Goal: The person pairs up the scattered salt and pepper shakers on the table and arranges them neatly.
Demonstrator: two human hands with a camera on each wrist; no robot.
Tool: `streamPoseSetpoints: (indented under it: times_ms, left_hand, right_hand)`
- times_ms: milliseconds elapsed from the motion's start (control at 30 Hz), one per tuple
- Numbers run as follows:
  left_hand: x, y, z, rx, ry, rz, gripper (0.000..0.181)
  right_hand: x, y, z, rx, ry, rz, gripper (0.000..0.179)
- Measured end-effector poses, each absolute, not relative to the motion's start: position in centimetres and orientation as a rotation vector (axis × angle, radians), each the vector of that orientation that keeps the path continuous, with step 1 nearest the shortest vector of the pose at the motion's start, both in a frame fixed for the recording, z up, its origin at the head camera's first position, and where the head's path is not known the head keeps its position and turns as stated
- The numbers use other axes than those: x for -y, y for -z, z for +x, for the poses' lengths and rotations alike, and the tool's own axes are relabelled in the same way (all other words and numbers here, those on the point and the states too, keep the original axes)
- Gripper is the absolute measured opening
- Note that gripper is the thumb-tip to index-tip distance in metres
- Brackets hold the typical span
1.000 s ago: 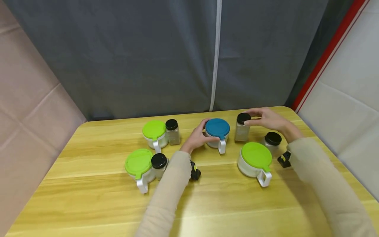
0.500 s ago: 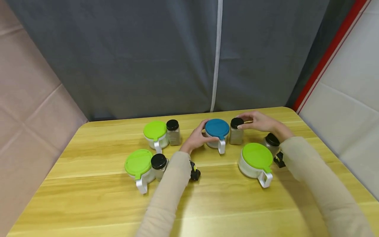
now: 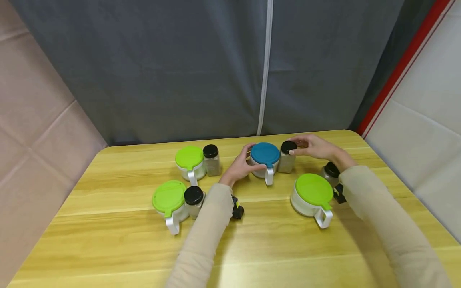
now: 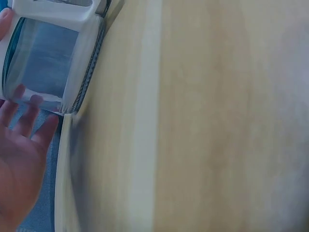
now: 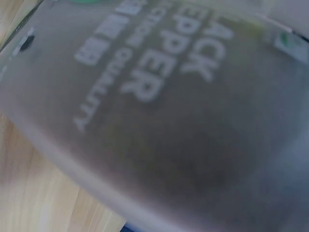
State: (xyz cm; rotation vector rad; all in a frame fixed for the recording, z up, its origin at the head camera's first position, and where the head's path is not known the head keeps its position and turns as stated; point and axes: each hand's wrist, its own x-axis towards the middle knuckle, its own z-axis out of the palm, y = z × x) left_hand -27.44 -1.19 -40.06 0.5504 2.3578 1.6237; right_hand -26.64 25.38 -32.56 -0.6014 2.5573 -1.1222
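My left hand (image 3: 239, 166) holds a seasoning pot with a blue lid (image 3: 265, 153) and white handle between thumb and fingers. In the left wrist view, that hand's fingers (image 4: 29, 113) lie along the see-through body of the pot (image 4: 46, 60). On its right, close beside it, a black-lidded spice jar (image 3: 287, 160) stands upright. My right hand (image 3: 317, 148) pinches that jar near its lid. A blurred jar lettered BLACK PEPPER (image 5: 159, 111) fills the right wrist view; which of the jars it is, I cannot tell.
Under my right forearm, another spice jar (image 3: 330, 173) stands behind a green-lidded pot (image 3: 312, 192). To the left are two more green-lidded pots (image 3: 189, 158) (image 3: 170, 199), each beside a spice jar (image 3: 211, 162) (image 3: 193, 200). A grey curtain (image 3: 162, 80) hangs behind the wooden table (image 3: 119, 248).
My right hand has brought its spice jar leftward, up beside the blue-lidded pot. The left hand keeps its hold on the pot, which has hardly moved.
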Motion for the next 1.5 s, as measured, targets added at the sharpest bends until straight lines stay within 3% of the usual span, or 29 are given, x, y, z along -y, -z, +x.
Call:
streamPoseSetpoints:
  times_ms: [400, 667, 1500]
  left_hand:
    - [1.3, 40.2, -27.7, -2.293, -1.664, 0.562, 0.084]
    - [1.7, 37.4, -26.1, -2.194, -1.669, 0.567, 0.080]
    - [1.5, 37.7, -26.4, -2.171, -1.645, 0.497, 0.079]
  right_hand:
    - [-25.2, 32.5, -26.7, -2.564, 1.102, -0.539, 0.056]
    - [-25.0, 32.6, -26.8, -2.542, 1.133, -0.535, 0.055]
    - [-24.7, 32.8, -27.0, -2.513, 1.147, -0.536, 0.056]
